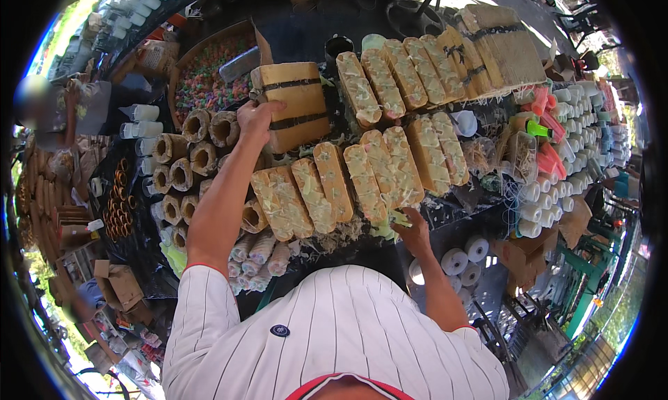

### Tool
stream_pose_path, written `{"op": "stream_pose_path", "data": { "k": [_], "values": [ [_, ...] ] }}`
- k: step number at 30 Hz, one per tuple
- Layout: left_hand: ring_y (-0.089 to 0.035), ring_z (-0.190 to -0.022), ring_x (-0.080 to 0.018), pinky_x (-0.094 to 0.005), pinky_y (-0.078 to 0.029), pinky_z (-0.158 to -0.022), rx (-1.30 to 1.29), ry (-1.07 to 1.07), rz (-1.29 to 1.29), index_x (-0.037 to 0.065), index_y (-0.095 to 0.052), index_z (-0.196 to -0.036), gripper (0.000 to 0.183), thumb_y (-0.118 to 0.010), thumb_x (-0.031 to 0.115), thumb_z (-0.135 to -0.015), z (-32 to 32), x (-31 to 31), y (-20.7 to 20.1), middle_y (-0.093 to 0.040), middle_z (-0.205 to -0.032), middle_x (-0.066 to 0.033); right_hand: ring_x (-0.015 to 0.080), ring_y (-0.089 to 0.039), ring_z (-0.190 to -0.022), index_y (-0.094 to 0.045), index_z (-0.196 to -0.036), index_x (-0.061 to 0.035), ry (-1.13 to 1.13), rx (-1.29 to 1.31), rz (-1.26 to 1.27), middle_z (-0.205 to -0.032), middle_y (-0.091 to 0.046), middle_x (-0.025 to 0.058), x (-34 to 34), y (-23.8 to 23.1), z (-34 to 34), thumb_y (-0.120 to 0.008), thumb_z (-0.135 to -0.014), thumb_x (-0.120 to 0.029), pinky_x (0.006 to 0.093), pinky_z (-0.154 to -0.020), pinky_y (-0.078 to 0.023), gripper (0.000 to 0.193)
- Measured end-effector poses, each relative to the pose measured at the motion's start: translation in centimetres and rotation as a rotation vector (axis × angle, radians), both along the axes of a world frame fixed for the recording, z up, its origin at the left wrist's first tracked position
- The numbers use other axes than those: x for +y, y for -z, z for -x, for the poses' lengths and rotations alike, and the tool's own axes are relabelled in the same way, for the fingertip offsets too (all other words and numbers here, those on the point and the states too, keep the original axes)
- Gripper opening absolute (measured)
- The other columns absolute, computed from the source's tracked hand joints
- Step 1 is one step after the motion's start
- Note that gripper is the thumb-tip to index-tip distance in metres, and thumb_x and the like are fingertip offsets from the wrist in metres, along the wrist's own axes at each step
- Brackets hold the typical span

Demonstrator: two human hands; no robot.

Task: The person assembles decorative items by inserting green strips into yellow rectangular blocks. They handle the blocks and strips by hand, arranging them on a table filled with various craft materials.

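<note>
My left hand [259,121] is closed on the left edge of a tan rectangular block [298,97] wrapped with two black bands. Its thumb lies over the block's top face. At the table's near edge, my right hand [415,231] has its fingers bent around a pale green scrap [385,227]. Just beyond that hand stands a row of tan oblong blocks [334,181], most of them covered with pale green bits. Farther back is a second row of similar blocks [383,83], with larger black-banded tan blocks [504,48] at its right end.
Hollow brown tubes [203,158] are stacked left of the blocks, above wrapped rolls [261,254]. A box [261,46] of colourful small pieces lies behind. White spools [550,205] and a clear container [520,153] of straw-like fibre are at right. White rolls [456,261] sit below the table edge.
</note>
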State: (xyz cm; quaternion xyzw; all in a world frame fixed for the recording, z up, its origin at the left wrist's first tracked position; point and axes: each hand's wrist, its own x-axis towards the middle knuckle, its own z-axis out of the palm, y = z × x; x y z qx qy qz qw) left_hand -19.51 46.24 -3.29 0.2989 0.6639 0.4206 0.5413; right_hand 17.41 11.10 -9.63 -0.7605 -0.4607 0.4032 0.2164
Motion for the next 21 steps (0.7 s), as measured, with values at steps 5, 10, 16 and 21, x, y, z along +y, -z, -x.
{"op": "stream_pose_path", "data": {
  "k": [5,10,16,21],
  "values": [
    [-0.075,-0.088,-0.0213,-0.0331,-0.059,-0.08,0.764,0.338,-0.479,-0.008,-0.074,-0.117,0.048,-0.09,0.014,-0.078,-1.0,-3.9,-10.0,-0.08,-0.103,-0.0118,0.0341,-0.071,-0.119,-0.068,-0.124,0.0012,-0.155,-0.126,0.033,-0.131,-0.072,0.0212,2.2,-6.5,-1.0,-0.085,-0.09,-0.022,0.0441,-0.098,-0.058,0.044],
    [-0.078,-0.109,-0.0389,-0.0495,-0.06,-0.102,0.937,0.698,-1.343,-0.005,-0.07,-0.122,0.04,-0.08,0.018,-0.091,3.5,-7.7,-19.8,-0.078,-0.112,-0.0232,0.0296,-0.074,-0.113,-0.066,-0.13,0.0061,-0.037,0.757,-0.204,-0.13,-0.072,0.0222,10.6,-21.0,-1.7,-0.059,-0.108,-0.053,0.0443,-0.098,-0.061,0.063],
    [-0.076,-0.112,-0.0429,-0.064,-0.058,-0.107,1.139,1.116,-1.523,0.0,-0.065,-0.105,0.012,-0.07,0.005,-0.096,3.8,-12.4,-30.7,-0.077,-0.112,-0.0239,0.0282,-0.074,-0.113,-0.06,-0.143,0.0052,-0.581,1.302,-0.252,-0.126,-0.074,0.0212,27.0,-21.7,4.2,-0.065,-0.105,-0.052,0.0431,-0.1,-0.06,0.069],
    [-0.063,-0.134,-0.0425,-0.062,-0.05,-0.115,1.312,0.748,-1.452,0.005,-0.062,-0.13,0.045,-0.08,0.011,-0.09,7.4,-10.1,-25.5,-0.071,-0.132,-0.019,0.0221,-0.078,-0.104,-0.061,-0.138,0.0069,-0.393,1.3,0.052,-0.117,-0.076,0.0159,28.2,-24.8,9.5,-0.08,-0.095,-0.021,0.0349,-0.086,-0.066,0.055]
  ]
}}
